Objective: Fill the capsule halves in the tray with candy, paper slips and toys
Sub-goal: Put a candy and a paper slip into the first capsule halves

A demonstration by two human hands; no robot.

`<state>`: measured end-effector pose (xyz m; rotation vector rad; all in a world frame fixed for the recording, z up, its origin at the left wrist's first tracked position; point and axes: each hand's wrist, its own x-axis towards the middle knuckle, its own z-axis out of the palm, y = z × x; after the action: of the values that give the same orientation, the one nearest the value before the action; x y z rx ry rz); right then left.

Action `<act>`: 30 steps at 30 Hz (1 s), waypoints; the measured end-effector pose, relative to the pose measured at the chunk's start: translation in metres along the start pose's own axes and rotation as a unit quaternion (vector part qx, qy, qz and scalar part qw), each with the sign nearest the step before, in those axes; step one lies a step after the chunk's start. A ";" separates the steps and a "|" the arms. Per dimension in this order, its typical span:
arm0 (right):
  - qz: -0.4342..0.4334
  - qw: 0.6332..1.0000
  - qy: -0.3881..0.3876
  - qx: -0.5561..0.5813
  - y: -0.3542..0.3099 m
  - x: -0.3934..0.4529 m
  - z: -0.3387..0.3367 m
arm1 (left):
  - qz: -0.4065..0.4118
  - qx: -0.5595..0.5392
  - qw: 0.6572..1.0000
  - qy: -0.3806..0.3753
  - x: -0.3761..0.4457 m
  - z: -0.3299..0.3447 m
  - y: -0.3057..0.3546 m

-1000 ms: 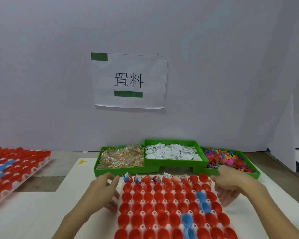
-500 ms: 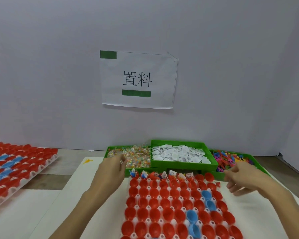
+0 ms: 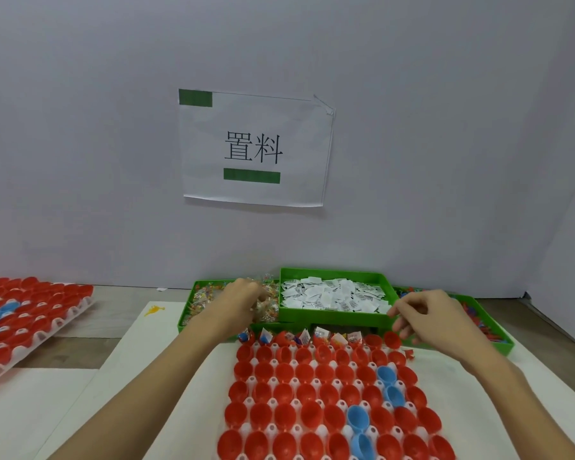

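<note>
Hands split between the supply bins, ready to load the next row.

Your left hand (image 3: 243, 298) digs into the candy bin (image 3: 193, 295), fingers curled among wrapped sweets; whether it grips one I cannot tell. Your right hand (image 3: 427, 318) hovers by the toy bin (image 3: 498, 340), fingers loosely bent, apparently holding nothing. The paper slips (image 3: 332, 295) sit between, so all three supplies lie within reach behind the capsule tray (image 3: 246, 429). Only its far row is filled.

I see red capsule halves (image 3: 306, 393) with a few blue ones (image 3: 357, 418), green bins (image 3: 332, 317), white slips (image 3: 332, 293).
</note>
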<state>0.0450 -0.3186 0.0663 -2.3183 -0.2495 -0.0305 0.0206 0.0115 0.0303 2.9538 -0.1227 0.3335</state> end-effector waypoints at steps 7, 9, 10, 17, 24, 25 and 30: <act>-0.017 0.995 0.097 -0.015 0.029 0.022 -0.003 | -0.031 -0.008 0.995 0.089 -0.010 -0.004 -0.003; -0.019 0.983 0.170 -0.066 0.047 0.031 -0.008 | -0.019 -0.009 0.989 0.146 -0.016 -0.003 -0.004; -0.020 0.977 0.189 -0.095 0.057 0.035 -0.011 | -0.012 -0.022 0.983 0.180 -0.020 -0.003 -0.003; -0.017 0.978 0.052 -0.200 0.090 0.063 -0.014 | -0.030 -0.234 0.923 0.305 -0.045 -0.017 0.031; -0.026 0.979 0.107 -0.168 0.090 0.070 0.002 | -0.072 -0.456 0.863 0.206 -0.061 -0.024 0.080; -0.025 0.980 0.109 -0.166 0.091 0.069 0.003 | -0.070 -0.458 0.866 0.189 -0.061 -0.024 0.084; -0.029 0.977 0.163 -0.131 0.097 0.064 0.002 | -0.058 -0.478 0.867 0.129 -0.062 -0.023 0.091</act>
<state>0.1264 -0.3713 0.0022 -2.5192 -0.1531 -0.4966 -0.0534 -0.0704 0.0521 1.9020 -0.0490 0.4717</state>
